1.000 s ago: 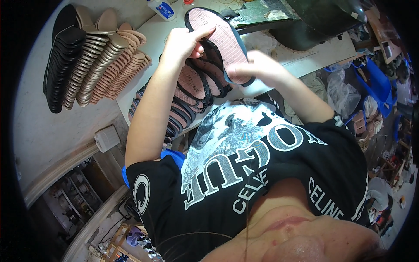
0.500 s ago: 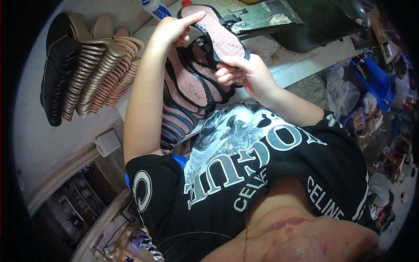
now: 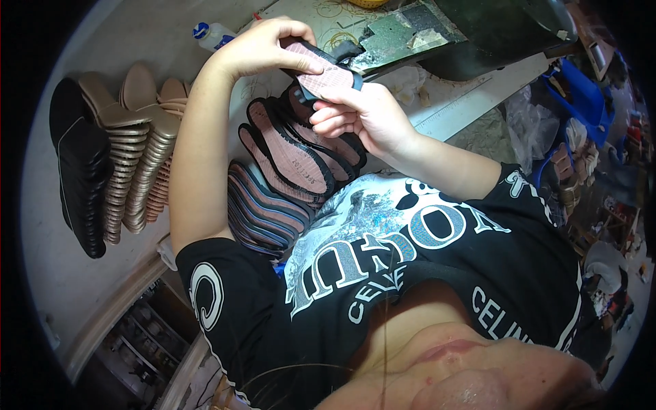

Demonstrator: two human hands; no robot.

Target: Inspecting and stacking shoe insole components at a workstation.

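Both of my hands are closed on one sandal sole (image 3: 328, 80), pink-faced with a black rim. My left hand (image 3: 272, 46) grips its far left end, thumb lying on the pink face and fingers curled over behind. At the near right end, my right hand (image 3: 359, 116) pinches the edge between thumb and bent fingers. The sole looks foreshortened and partly covered by the hands; its underside is hidden. A black strap-like piece (image 3: 346, 51) shows just beyond it; whether it is attached I cannot tell. Below the hands lie several similar pink and black soles (image 3: 290, 154), overlapping.
A row of stacked soles (image 3: 263, 208) lies beside my left arm. Black, gold and tan soles (image 3: 85, 164) stand in piles at the left. A white bottle (image 3: 217, 35), a green board (image 3: 410, 34) and a yellow basket (image 3: 367, 3) are behind; a blue container (image 3: 581, 102) is right.
My left hand has slid from the sole's far tip to wrap its side, with the thumb now along the face. The sole appears shorter and more tilted. The view has shifted slightly.
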